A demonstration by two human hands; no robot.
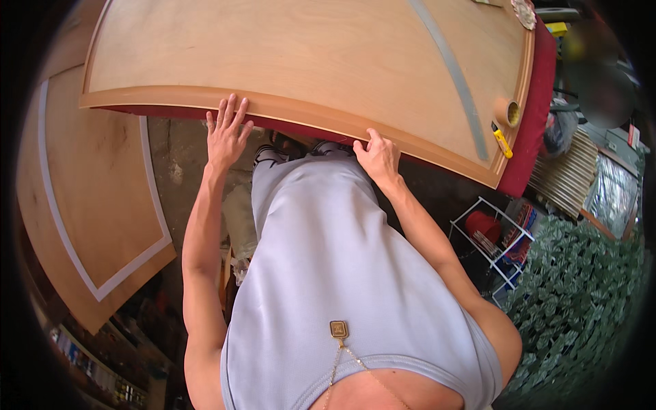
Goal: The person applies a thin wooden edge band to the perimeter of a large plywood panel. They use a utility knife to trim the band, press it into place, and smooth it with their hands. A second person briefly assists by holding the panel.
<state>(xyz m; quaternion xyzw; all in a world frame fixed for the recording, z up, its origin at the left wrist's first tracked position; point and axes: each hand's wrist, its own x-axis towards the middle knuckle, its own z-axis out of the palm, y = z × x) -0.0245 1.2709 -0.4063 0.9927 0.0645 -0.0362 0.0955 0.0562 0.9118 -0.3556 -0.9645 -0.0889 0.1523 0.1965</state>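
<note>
A large light wood panel (307, 55) lies in front of me on a red-covered support, with a brown strip (301, 115) along its near edge. My left hand (229, 137) has its fingers spread, the tips resting on that strip left of the middle. Further right, my right hand (380, 158) is at the same edge, with the thumb side on top and the other fingers curled at the rim; it seems to grip the edge. On the panel's right side stand a roll of tape (513, 113) and a yellow utility knife (502, 141). A grey strip (451, 65) crosses the panel there.
At left leans another wood panel (109, 184) bordered by a white strip. The red cloth (526, 150) hangs at the right end. A white wire rack (502, 256) with various items, a corrugated sheet (564, 164) and green artificial foliage (574, 307) are to the right.
</note>
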